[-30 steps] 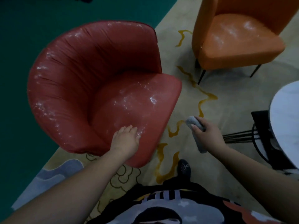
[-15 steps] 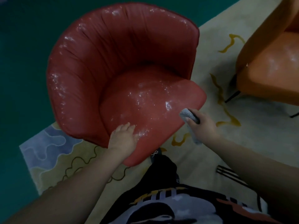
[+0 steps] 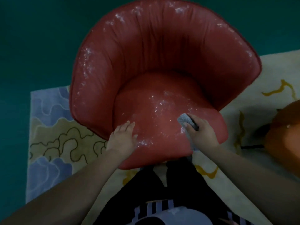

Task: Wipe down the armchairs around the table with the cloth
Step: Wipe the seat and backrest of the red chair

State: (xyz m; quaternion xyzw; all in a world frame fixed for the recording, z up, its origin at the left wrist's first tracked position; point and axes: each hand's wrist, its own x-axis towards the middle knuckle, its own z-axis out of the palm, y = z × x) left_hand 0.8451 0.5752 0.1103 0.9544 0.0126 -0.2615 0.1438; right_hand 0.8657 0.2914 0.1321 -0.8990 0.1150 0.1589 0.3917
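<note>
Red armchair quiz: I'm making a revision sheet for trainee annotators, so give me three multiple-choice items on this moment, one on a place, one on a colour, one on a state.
1. Where does the left hand rest?
A. on the front left of the red armchair's seat
B. on the backrest
C. on the rug

2. What colour is the chair at the right edge?
A. blue
B. orange
C. white

3. How is the cloth held?
A. lying loose on the rug
B. draped over the backrest
C. in the grip of the right hand, over the seat

Answers: 1 A, its flat fingers lie on the seat near the front edge. 2 B, an orange seat shows beside the rug. 3 C, the fingers curl round the grey cloth above the speckled seat.
</note>
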